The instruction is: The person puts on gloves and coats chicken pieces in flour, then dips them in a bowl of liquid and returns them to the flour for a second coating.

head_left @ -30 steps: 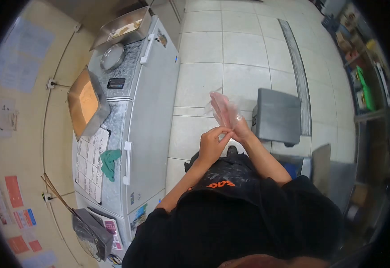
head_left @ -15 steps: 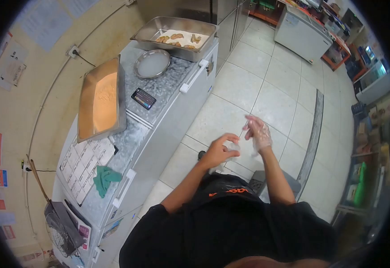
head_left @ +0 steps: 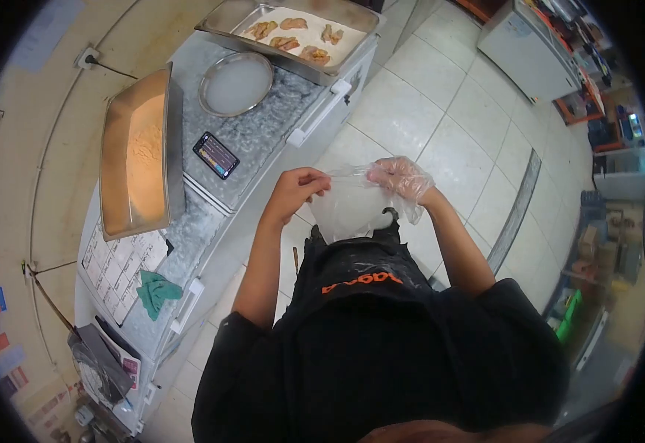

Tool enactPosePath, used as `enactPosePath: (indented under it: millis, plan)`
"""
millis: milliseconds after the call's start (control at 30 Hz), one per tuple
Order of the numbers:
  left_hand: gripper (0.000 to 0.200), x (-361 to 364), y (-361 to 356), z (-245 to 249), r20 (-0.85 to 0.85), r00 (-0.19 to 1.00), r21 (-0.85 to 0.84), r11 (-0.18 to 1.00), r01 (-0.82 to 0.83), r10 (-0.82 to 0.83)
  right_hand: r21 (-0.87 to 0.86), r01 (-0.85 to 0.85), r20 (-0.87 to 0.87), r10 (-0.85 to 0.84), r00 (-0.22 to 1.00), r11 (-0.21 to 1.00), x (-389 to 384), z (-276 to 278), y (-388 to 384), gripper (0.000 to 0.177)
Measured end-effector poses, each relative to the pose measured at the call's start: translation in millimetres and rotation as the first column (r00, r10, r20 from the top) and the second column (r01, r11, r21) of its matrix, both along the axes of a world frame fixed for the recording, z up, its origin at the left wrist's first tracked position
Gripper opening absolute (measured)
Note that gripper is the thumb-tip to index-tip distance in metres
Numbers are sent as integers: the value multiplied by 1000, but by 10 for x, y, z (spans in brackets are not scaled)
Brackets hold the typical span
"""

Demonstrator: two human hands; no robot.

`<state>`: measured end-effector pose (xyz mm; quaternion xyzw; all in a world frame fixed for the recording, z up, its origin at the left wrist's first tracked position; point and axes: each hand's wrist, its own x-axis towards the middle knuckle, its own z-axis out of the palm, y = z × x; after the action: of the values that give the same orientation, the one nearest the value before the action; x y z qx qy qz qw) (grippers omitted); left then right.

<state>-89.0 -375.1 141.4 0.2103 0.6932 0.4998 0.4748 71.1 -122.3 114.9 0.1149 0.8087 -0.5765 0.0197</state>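
A clear plastic glove [head_left: 346, 207] hangs stretched between my two hands in front of the black apron. My left hand [head_left: 297, 193] is bare and pinches the glove's left edge between thumb and fingers. On the other side, my right hand [head_left: 402, 181] wears a similar clear plastic glove and grips the loose glove's upper right edge. To the left, on the marbled top of the chest freezer [head_left: 248, 140], lie a phone [head_left: 217, 155] with its screen lit and a round metal dish [head_left: 235, 84] of cloudy liquid.
A deep metal pan of orange powder [head_left: 145, 151] stands by the wall. Behind the dish, a metal pan [head_left: 322, 70] holds several coated pieces on white flour. A green cloth [head_left: 158, 294] lies beside a written chart [head_left: 119, 269]. Another white freezer [head_left: 529, 52] stands across the tiled floor.
My hands have come up and level, and the loose plastic glove, bunched in my left hand before, is now spread out between both. The view has shifted closer to the freezer top.
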Motion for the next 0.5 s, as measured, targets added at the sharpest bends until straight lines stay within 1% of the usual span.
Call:
enactPosePath:
  millis: [33, 67, 100, 133, 167, 200, 267, 300, 367, 400, 433, 467, 500]
  plan:
    - [31, 17, 68, -98, 123, 973, 45, 978, -204, 198, 34, 19, 143, -23, 989, 999, -133, 231, 104, 29]
    - [31, 48, 170, -135, 114, 969, 45, 973, -227, 221, 73, 31, 282, -50, 958, 997, -245, 347, 237, 30]
    - [29, 119, 284, -182, 248, 912, 56, 935, -350, 327, 68, 9, 277, -28, 961, 998, -264, 108, 451, 30]
    - [27, 190, 413, -237, 377, 828, 51, 883, -467, 416, 134, -34, 145, 14, 989, 990, -240, -302, 709, 31]
    - [27, 247, 554, -323, 431, 797, 54, 869, -492, 424, 201, -64, 10, 63, 998, 977, -253, -552, 927, 32]
    - [27, 295, 694, -414, 422, 792, 49, 861, -507, 442, 193, -80, 3, 81, 997, 978, -300, -588, 1086, 32]
    - [26, 388, 1038, -559, 477, 705, 0, 803, -596, 524, 137, -93, 111, 78, 991, 986, -400, -518, 1447, 32]
    - [26, 388, 1229, -597, 467, 704, 2, 795, -606, 535, 133, -104, 99, 91, 991, 986, -479, -435, 1660, 32]
    - [20, 464, 1523, -609, 320, 690, -5, 729, -684, 649, 179, -64, -89, 81, 993, 982, -518, -236, 1994, 30]
    - [20, 513, 1665, -572, 310, 685, -10, 723, -691, 659, 169, -72, -94, 89, 992, 983, -548, -105, 2159, 30]
    - [18, 544, 1833, -458, 197, 676, -19, 692, -722, 710, 266, 142, -169, -99, 981, 954, -615, 94, 2311, 29]
    - [19, 547, 2009, -337, 81, 654, -23, 658, -753, 752, 338, 351, -260, -272, 927, 873, -702, 339, 2446, 28]
    - [19, 560, 2205, -176, 70, 644, -26, 647, -762, 762, 263, 301, 6, -313, 950, 917, -712, 713, 2504, 28]
